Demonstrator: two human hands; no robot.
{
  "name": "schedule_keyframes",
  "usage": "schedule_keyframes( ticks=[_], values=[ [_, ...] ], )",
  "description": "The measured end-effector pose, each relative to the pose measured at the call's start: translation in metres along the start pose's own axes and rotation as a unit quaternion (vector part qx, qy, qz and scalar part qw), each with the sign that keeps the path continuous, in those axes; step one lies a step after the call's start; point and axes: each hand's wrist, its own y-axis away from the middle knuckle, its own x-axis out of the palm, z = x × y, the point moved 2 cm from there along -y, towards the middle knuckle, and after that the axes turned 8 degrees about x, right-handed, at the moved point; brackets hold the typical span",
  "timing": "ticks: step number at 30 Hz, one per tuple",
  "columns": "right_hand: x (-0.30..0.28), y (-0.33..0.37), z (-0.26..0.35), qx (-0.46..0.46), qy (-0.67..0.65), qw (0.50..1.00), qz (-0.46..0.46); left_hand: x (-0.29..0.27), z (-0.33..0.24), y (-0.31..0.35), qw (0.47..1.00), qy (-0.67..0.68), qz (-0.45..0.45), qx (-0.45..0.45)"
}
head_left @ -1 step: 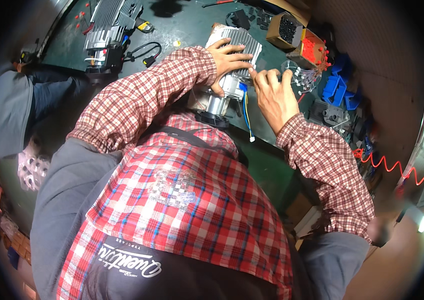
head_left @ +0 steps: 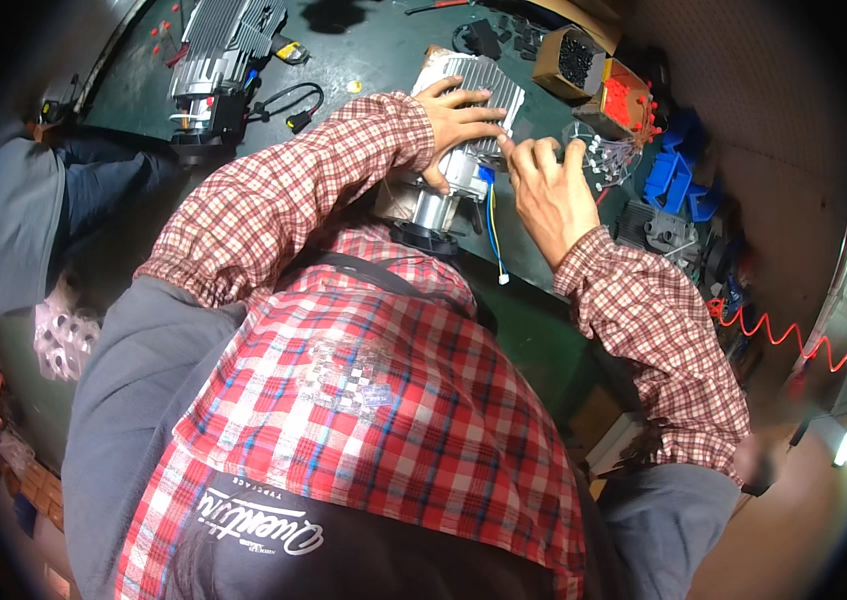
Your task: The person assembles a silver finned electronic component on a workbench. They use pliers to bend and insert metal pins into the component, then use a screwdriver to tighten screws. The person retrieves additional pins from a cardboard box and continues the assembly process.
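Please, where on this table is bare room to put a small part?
Bare table lies between the black plug and the finned metal housing, apart from one small yellow piece. Beyond and right of the right hand, it is crowded: boxes, wires, blue bins.

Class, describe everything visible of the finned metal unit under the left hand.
The finned metal unit is silvery, with parallel ribs on top. It lies on the dark green workbench, its shiny cylinder and black round end nearest the person. A blue connector and thin wires show at its right. The left hand spreads over it; the right hand is at its right edge, contact unclear.
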Motion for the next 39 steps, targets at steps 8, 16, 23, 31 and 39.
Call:
schedule_keyframes(
  ticks=[8, 16, 23, 31, 39],
  values=[
    [-0.008, -0.006, -0.003, -0.006, -0.012, 1.000, -0.014, -0.002, 0.001, -0.003, 1.000, 0.014, 0.010, 0.000],
    [-0.013, -0.007, -0.007, 0.004, -0.036, 0.999, -0.033, -0.004, 0.002, -0.003, 1.000, 0.023, 0.010, 0.002],
    [-0.014, -0.010, -0.004, 0.002, -0.029, 1.000, -0.005, -0.004, 0.000, 0.000, 1.000, 0.023, 0.004, 0.002],
    [-0.010, -0.011, -0.004, -0.012, -0.040, 0.999, -0.015, -0.005, -0.003, -0.001, 1.000, 0.014, -0.004, -0.009],
    [-0.016, -0.006, -0.002, -0.013, -0.016, 1.000, -0.013, -0.004, -0.005, 0.001, 0.999, 0.035, -0.023, 0.003]
  ],
)
